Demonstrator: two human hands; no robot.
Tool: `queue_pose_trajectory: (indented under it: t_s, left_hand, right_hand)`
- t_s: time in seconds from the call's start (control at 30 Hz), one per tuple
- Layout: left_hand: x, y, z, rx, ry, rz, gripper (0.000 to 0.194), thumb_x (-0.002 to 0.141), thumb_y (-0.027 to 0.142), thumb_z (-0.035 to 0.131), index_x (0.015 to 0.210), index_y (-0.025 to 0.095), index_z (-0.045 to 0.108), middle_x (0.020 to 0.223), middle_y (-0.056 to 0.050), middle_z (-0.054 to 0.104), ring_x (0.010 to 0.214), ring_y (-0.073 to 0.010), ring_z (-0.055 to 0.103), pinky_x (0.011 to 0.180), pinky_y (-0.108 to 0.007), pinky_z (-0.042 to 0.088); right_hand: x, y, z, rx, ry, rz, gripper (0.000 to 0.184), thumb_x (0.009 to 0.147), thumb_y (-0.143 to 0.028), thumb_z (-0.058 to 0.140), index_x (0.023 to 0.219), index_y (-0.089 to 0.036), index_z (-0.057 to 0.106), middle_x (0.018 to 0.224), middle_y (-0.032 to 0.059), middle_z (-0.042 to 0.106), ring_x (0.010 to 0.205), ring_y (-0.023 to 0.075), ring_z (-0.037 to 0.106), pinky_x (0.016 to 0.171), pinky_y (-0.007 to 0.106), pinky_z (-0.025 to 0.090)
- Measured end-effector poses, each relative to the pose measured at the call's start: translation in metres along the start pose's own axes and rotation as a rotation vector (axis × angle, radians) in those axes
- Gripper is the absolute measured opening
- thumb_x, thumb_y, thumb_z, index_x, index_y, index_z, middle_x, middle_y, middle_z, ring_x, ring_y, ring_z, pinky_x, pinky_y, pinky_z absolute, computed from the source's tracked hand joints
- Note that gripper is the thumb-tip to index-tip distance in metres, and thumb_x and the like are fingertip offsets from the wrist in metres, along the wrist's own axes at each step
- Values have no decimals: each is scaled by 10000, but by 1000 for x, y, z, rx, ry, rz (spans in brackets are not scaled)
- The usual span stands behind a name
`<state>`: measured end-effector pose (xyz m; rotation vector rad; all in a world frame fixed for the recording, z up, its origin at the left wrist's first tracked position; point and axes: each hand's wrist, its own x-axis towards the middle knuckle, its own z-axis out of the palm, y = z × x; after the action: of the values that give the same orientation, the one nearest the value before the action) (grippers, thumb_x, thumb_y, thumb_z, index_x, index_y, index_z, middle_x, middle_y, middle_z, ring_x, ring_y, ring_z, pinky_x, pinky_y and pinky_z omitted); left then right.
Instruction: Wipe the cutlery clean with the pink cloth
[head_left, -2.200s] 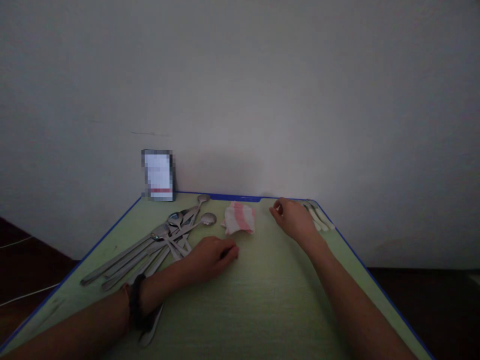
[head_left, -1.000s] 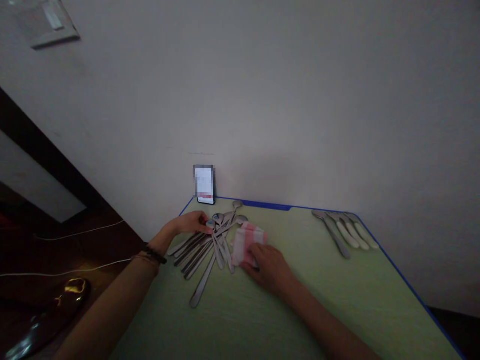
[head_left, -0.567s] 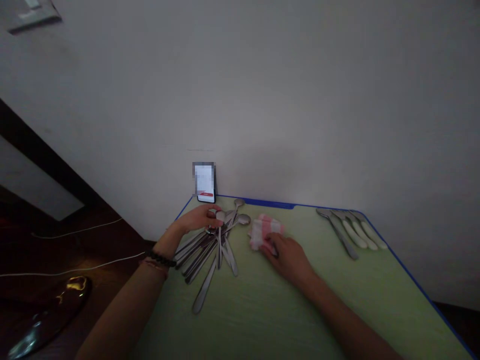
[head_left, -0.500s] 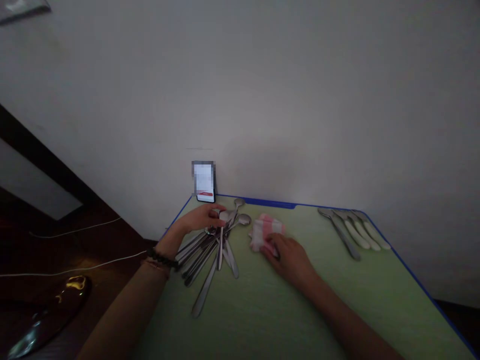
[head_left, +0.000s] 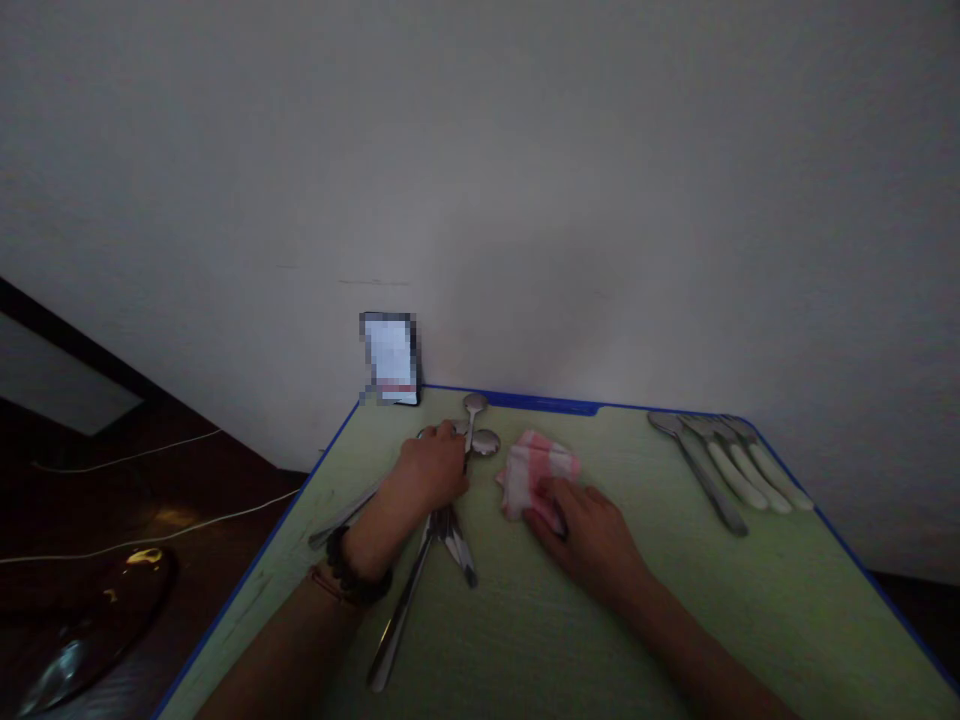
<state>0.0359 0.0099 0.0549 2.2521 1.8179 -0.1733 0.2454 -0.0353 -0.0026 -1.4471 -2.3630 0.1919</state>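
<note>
Over the spoon pile on the left, my left hand (head_left: 433,468) is closed with its fingers curled down. What its fingertips grip is hidden behind the hand. Around it show a spoon bowl (head_left: 474,403) at the far end, another spoon bowl (head_left: 487,442) just right of the fingers, and several metal handles, one long handle (head_left: 397,620) reaching toward me. My right hand (head_left: 592,535) pinches the near edge of a folded pink-and-white striped cloth (head_left: 525,475), which lies on the table right of the pile.
Several forks lie side by side at the right edge, a grey metal fork (head_left: 709,480) left of some white-handled forks (head_left: 739,475). A lit phone (head_left: 394,358) leans on the wall behind the blue-edged green table (head_left: 570,640). White cables (head_left: 172,535) run at the left.
My right hand has gone from the forks to the cloth and shifted it rightward, away from the pile. The grey fork now shows beside the white ones. My left hand has moved over the spoons.
</note>
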Motion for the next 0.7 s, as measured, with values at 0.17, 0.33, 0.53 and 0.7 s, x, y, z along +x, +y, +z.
queue_pose_trajectory:
  t_s: [0.17, 0.33, 0.53, 0.7]
  left_hand:
    - [2, 2, 3, 60, -28, 48, 227, 751, 170, 453, 876, 120, 637, 1031, -185, 571, 949, -342, 565, 724, -453, 470]
    - [3, -16, -6, -34, -77, 265, 180, 782, 237, 463, 774, 155, 623, 893, -82, 586, 803, -204, 573, 747, -306, 458]
    - [4, -27, -7, -191, -74, 432, 226, 852, 292, 394, 816, 151, 567, 873, -64, 548, 803, -183, 512, 784, -290, 420]
    - [4, -32, -10, -358, -104, 473, 207, 857, 328, 401, 827, 167, 529, 867, -35, 538, 815, -170, 488, 788, -271, 409]
  right_hand:
    - [0, 0, 0, 16, -17, 13, 246, 862, -387, 436, 944, -190, 558, 885, 75, 673, 765, 218, 607, 722, 339, 423]
    - [-1, 0, 0, 17, -37, 47, 260, 853, -383, 447, 978, -187, 564, 897, 80, 675, 776, 219, 609, 722, 329, 420]
    - [-2, -2, -2, 10, -40, 50, 264, 854, -398, 447, 976, -195, 562, 904, 75, 674, 787, 229, 610, 711, 332, 416]
    - [-3, -3, -4, 20, -51, 60, 270, 854, -394, 448, 998, -195, 561, 920, 69, 668, 807, 224, 610, 725, 328, 412]
